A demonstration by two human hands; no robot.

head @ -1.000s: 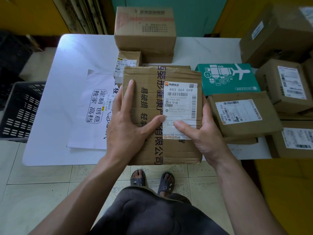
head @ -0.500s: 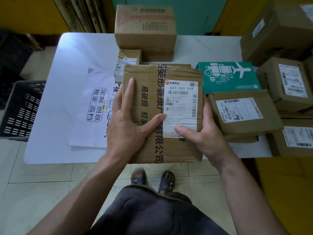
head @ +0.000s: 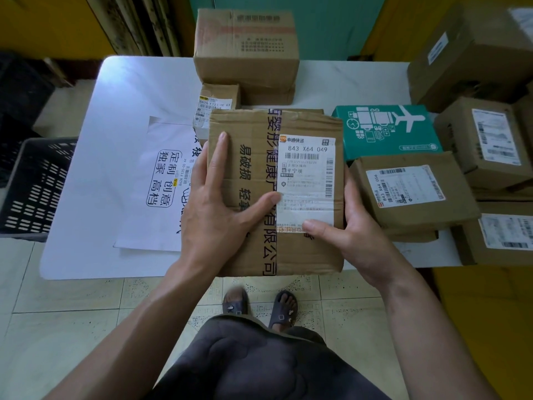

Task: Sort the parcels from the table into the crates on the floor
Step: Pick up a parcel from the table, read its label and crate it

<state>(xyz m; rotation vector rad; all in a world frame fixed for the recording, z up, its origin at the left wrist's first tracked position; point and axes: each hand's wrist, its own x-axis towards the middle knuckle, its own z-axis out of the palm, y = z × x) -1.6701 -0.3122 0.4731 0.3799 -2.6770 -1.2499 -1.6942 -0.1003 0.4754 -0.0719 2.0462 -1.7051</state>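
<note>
parcel (head: 248,125): brown carton, label (head: 306,174) up, held over near edge of tabletop (head: 129,90) | left hand (head: 219,206): index finger and thumb spread on top face, other fingers curled round left side | right hand (head: 357,229): thumb pressing label's lower edge, fingers hidden beneath right side | crate (head: 34,183): on floor, left of tabletop

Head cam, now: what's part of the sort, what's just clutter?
Job: held parcel, gripped by left hand and right hand; teal box, white mailer waiting on table; black crate.
Idle: leaning boards behind the table; sandals.
</note>
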